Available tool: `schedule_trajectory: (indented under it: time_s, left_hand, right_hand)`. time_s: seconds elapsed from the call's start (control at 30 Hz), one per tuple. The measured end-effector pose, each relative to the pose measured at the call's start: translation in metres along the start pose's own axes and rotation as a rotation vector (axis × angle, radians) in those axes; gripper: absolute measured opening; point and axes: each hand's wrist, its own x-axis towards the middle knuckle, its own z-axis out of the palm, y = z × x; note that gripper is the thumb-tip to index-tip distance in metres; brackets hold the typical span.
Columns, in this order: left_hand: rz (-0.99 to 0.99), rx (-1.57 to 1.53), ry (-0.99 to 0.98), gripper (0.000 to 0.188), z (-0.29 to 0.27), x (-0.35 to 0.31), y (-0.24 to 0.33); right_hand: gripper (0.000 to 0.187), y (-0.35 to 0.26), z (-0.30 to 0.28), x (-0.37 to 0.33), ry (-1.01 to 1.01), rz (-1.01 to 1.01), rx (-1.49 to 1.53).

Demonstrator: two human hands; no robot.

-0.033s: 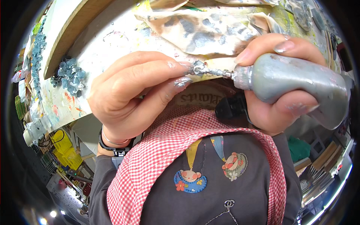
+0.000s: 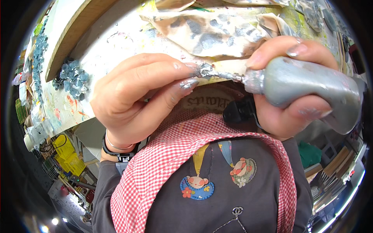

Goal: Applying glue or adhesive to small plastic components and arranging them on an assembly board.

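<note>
My left hand (image 2: 134,91) is closed in a pinch on a small silver-grey piece (image 2: 205,70) that looks like a tiny flower. In my right hand (image 2: 278,112) lies a grey squeeze bottle (image 2: 307,79), tilted sideways with its neck toward the left hand. Its thin metal nozzle (image 2: 229,75), smeared with silver, reaches to the small piece; whether the tip touches it I cannot tell. Silver paint marks the fingertips and nails of both hands. A pile of blue-grey petal-like pieces (image 2: 74,79) lies on the table left of my left hand.
A paint-stained cloth (image 2: 210,33) spreads over the table (image 2: 112,42) beyond my hands. At the far left a curved wooden strip (image 2: 77,35) stands beside a row of more blue-grey pieces (image 2: 40,58). A yellow basket (image 2: 72,159) sits below the table's left edge.
My right hand's fingers and the bottle's neck have shifted slightly right, away from the left hand. The left hand has barely moved.
</note>
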Motion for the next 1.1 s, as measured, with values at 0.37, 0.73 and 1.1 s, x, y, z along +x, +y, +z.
schedule_trajectory:
  time_s: [0.37,0.73,1.1]
  left_hand:
    - [-0.369,-0.179,0.143,0.007,0.006,0.011,0.018]
    - [-0.298,-0.105,0.126,0.006,0.005,0.006,0.012]
    - [-0.309,-0.115,0.119,0.007,0.005,0.004,0.012]
  right_hand:
    - [0.055,-0.013,-0.004,0.002,-0.015,0.109,0.166]
    - [0.055,0.004,-0.025,0.018,-0.325,0.009,0.099]
    - [0.053,-0.008,0.003,0.002,0.032,0.093,0.072]
